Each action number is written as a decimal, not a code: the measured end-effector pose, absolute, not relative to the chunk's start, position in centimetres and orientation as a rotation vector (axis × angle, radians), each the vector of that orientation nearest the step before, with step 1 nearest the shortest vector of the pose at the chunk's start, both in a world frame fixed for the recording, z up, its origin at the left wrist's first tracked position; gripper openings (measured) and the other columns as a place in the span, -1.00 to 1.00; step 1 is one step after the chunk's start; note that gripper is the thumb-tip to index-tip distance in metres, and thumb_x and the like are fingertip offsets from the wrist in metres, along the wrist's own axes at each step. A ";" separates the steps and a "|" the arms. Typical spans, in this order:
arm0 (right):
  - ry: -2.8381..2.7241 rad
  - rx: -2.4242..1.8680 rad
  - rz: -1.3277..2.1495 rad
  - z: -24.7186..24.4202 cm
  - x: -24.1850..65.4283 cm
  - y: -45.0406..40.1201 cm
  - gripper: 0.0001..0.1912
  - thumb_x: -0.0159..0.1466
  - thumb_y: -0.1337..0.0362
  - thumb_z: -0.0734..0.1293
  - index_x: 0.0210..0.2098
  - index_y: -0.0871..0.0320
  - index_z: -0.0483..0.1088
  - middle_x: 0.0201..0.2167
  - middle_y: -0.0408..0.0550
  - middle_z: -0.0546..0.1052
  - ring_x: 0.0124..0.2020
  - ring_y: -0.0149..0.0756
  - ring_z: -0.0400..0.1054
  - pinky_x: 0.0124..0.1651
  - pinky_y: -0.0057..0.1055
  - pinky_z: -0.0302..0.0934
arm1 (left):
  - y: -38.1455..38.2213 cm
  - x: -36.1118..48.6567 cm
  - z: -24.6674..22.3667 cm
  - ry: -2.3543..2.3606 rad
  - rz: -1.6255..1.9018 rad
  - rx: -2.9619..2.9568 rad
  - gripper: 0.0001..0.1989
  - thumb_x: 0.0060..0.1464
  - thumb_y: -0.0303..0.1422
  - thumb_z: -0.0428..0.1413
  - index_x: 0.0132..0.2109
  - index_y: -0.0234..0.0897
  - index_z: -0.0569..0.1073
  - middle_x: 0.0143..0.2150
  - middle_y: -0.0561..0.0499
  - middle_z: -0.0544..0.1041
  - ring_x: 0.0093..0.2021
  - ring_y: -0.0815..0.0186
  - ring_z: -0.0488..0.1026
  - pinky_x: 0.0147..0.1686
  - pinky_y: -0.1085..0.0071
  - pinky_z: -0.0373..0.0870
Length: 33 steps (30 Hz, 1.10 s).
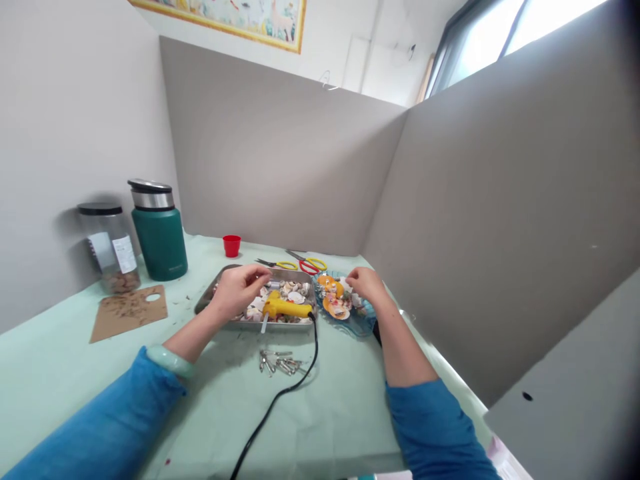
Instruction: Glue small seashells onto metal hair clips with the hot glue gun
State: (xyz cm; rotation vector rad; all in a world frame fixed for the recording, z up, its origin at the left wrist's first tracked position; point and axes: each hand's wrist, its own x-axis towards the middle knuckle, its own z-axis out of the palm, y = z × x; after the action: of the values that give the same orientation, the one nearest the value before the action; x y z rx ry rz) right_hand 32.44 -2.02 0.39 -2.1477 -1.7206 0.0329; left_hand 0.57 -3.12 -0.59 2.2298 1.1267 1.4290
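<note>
My left hand (241, 291) is above the left part of a metal tray (203, 301), thumb and fingertips pinched together; whatever they may hold is too small to make out. A yellow glue gun (287, 307) lies across the tray, over several small seashells (296, 297). Over a blue glass dish (357, 327) hovers my right hand (367, 283), its fingers also closed in a pinch near something whitish, and I cannot tell if it is held. Orange shells decorated with small pieces (336, 305) rest in the dish.
Metal hair clips (281, 362) lie before the tray, beside the black cord (295, 387). Scissors with yellow handles (286, 265), more scissors with red and yellow handles (309, 267) and a red cup (231, 246) are behind. Left stand a green bottle (160, 243), a jar (114, 250) and cardboard (127, 313).
</note>
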 end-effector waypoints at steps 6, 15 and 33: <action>-1.737 -2.177 0.068 0.7 33.1 -2.2 -0.81 0.11 0.33 0.27 -0.32 0.15 0.51 -0.34 0.02 0.57 -0.36 -0.33 0.41 -0.37 -0.49 0.13 | -3.2 0.7 -0.4 1.156 1.415 2.234 -0.84 0.02 -0.27 0.08 -0.33 -0.24 0.50 -0.60 0.09 0.46 -0.59 0.40 0.35 -0.56 0.53 0.25; -1.800 -2.235 0.137 1.4 32.8 -3.0 -0.85 0.07 0.32 0.31 -0.38 0.15 0.51 -0.36 0.03 0.56 -0.35 -0.28 0.41 -0.39 -0.47 0.13 | -3.0 0.5 -0.8 1.145 1.409 2.263 -0.83 0.02 -0.26 0.07 -0.33 -0.24 0.50 -0.54 0.06 0.50 -0.55 0.39 0.39 -0.54 0.53 0.27; -1.925 -2.001 0.838 1.2 32.8 -3.5 -0.91 0.12 0.38 0.27 -0.50 0.22 0.38 -0.63 -0.13 0.46 -0.63 -0.45 0.31 -0.55 -0.56 0.20 | -3.1 0.5 -1.0 1.151 1.397 2.320 -0.83 0.03 -0.31 0.07 -0.33 -0.28 0.51 -0.53 0.07 0.51 -0.57 0.43 0.36 -0.52 0.53 0.26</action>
State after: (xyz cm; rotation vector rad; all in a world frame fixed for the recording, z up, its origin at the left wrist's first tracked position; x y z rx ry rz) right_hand 32.81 -3.54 1.20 -2.0010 -1.9250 0.8375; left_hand 0.52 -3.05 -1.05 2.3203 1.1512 1.3968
